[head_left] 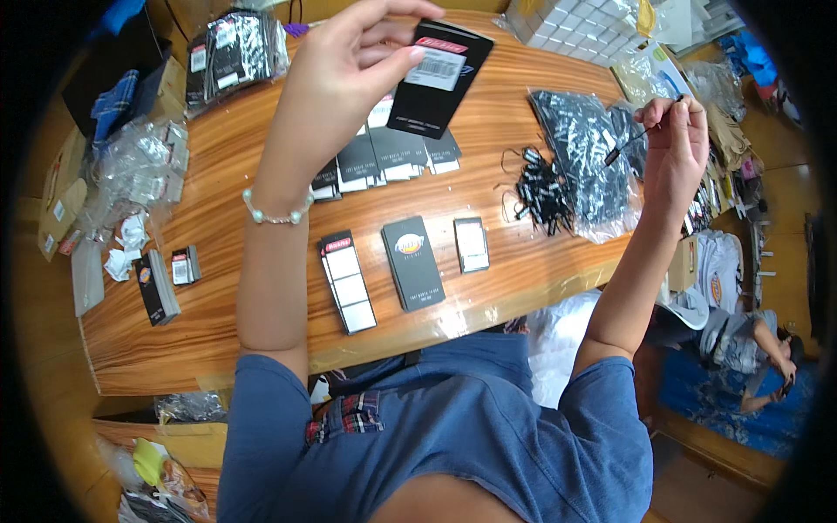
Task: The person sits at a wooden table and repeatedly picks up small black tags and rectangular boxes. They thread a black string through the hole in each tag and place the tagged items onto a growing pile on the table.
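Observation:
Raised over the far part of the table, my left hand (344,74) pinches a black hang tag (423,106) with a red label band and a white barcode sticker. Off to the right, my right hand (680,144) is closed on a thin black tag string (615,155), its dark plastic end hanging free. Below the left hand lies a spread of black and white tags (357,161). A loose heap of black tag strings (542,193) is beside a clear bag of more strings (582,144). Nearer me stand three tag stacks: narrow (349,288), large dark (415,266) and small white-faced (472,247).
More tag stacks (159,292) and crumpled paper (131,240) lie at the table's left. Bagged black tags (234,57) stand far left, white boxes (575,30) far right. A person (750,349) is beyond the right side.

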Available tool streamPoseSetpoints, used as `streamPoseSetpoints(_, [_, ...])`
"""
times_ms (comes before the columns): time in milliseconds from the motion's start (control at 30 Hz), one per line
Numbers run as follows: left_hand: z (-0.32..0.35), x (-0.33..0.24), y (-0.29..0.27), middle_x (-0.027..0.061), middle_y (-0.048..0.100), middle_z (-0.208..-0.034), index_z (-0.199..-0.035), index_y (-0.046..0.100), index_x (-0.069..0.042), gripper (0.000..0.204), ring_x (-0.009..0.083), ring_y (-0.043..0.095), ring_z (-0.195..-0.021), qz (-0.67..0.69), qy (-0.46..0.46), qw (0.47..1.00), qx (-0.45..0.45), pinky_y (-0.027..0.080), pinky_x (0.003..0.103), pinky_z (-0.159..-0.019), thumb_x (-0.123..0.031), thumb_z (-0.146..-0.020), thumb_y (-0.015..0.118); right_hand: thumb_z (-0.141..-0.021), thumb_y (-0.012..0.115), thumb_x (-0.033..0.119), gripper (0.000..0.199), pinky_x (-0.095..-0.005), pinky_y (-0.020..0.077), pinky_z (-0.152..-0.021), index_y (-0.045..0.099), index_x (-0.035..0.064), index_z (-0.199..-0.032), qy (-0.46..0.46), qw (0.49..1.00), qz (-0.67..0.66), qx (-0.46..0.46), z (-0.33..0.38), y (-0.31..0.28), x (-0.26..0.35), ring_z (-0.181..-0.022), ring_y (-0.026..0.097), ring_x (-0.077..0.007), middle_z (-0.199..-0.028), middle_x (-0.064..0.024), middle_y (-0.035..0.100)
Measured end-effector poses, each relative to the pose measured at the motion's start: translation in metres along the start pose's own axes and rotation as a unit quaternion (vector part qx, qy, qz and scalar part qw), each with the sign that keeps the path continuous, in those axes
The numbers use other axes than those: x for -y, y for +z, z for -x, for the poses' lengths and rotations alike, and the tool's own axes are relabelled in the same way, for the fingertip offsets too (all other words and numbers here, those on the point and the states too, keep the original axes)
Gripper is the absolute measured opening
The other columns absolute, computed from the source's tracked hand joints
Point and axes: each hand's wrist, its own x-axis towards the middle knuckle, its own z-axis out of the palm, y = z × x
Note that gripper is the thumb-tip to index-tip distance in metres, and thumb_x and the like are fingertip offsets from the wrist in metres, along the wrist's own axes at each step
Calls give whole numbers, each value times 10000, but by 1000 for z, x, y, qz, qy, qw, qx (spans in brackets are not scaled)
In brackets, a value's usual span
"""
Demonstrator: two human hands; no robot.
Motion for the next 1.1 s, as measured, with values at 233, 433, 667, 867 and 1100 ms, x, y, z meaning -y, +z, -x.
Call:
streamPoseSetpoints(233, [2, -12, -8, 78, 593, -956, -1060, 543, 9, 257, 116, 590, -873, -51, -47, 993, -96, 488, 217, -762, 55, -807, 540, -919, 439, 108, 102, -302, 465, -696, 464, 10, -926, -99, 986, -129, 23, -36, 35, 18, -667, 500, -150, -739, -102, 542])
streamPoseSetpoints(433, [4, -7, -10, 23, 578, -870, -1034, 554, -24, 252, 76, 563, -817, -69, -39, 984, -158, 481, 198, -743, 32, -790, 587, -843, 511, -27, 143, -245, 451, -675, 477, 3, -978, -53, 985, -164, -14, -22, 129, -8, -684, 514, -112, -758, -52, 538])
streamPoseSetpoints(667, [5, -19, -4, 79, 622, -943, -1060, 546, 1, 274, 107, 602, -866, -69, -43, 982, -170, 490, 201, -749, 52, -793, 578, -786, 536, -51, 127, -196, 414, -607, 487, -5, -893, -36, 995, 29, 92, -6, 167, -39, -659, 501, -74, -748, -33, 534])
streamPoseSetpoints(867, [6, -18, -1, 58, 607, -968, -1051, 556, 0, 280, 92, 586, -872, -69, -56, 982, -167, 482, 189, -760, 59, -781, 594, -757, 540, -58, 111, -199, 397, -567, 514, -10, -854, -71, 992, 61, 83, -6, 168, -50, -619, 465, -70, -714, -35, 536])
streamPoseSetpoints(1100, [6, -16, 0, 54, 601, -982, -1058, 552, 0, 283, 89, 581, -875, -80, -55, 982, -164, 483, 185, -749, 58, -784, 593, -745, 552, -86, 119, -223, 426, -586, 533, -20, -842, -131, 988, 65, 53, -6, 176, -53, -632, 504, -97, -725, -54, 551])
